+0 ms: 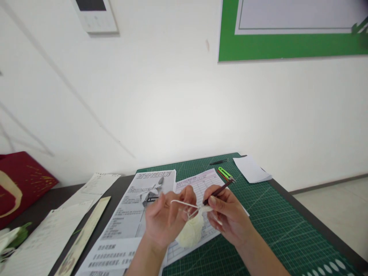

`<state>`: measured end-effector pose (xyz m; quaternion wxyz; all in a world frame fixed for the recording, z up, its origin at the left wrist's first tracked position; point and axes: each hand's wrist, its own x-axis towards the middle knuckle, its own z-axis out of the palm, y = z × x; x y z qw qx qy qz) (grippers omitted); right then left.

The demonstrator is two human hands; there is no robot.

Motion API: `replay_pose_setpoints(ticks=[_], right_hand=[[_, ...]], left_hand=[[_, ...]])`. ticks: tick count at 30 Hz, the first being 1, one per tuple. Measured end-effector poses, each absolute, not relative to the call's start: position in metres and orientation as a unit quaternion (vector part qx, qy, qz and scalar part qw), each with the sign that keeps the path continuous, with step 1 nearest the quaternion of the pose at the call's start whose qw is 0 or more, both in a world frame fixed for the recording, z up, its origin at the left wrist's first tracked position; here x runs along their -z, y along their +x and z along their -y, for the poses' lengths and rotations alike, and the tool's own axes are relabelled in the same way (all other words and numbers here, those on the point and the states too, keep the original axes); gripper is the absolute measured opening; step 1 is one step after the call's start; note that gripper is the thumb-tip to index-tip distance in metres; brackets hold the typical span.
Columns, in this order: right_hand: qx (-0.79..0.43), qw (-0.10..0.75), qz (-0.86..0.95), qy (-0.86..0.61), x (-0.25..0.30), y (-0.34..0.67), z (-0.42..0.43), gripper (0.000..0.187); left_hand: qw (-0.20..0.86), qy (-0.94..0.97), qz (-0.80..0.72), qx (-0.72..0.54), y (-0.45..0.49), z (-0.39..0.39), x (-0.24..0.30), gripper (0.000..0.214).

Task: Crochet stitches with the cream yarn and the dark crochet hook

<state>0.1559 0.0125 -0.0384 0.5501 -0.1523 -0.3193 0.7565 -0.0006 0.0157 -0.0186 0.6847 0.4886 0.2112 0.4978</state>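
Note:
White yarn runs over the raised index finger of my left hand, whose other fingers curl in around the strand. In my right hand is a crochet hook with a dark handle, gripped between thumb and fingers and slanting up to the right. A small white crocheted piece sits at the right fingertips, where the yarn meets it. The hook's tip is too small to make out. Below and between both hands a pale cream yarn ball rests on a printed sheet.
A green cutting mat covers the dark table. On it lie a pattern sheet, a lined form, bright green thread snips, a dark slim tool and white paper. Leftward are handwritten sheets and a red bag.

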Motion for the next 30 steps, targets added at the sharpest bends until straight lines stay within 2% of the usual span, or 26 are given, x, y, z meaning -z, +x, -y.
replay_pose_setpoints(ticks=[2,6,10,17,30], right_hand=[[-0.755,0.552,0.32,-0.151,0.039,0.155,-0.013,0.016],[-0.746,0.564,0.322,-0.148,0.039,0.154,-0.012,0.016],[-0.737,0.574,0.326,-0.145,0.04,0.151,-0.011,0.015],[-0.72,0.593,0.326,-0.154,0.04,0.149,-0.01,0.013],[-0.745,0.577,0.31,-0.128,0.039,0.145,-0.004,0.013]], left_hand=[[0.713,0.455,-0.191,-0.498,0.006,-0.012,0.019,0.031],[0.74,0.458,-0.159,-0.466,0.006,-0.008,0.015,0.068],[0.726,0.499,-0.15,-0.449,0.001,-0.007,0.011,0.066],[0.672,0.5,-0.229,-0.496,0.009,-0.003,0.017,0.062],[0.743,0.4,-0.125,-0.522,0.007,-0.005,0.026,0.06]])
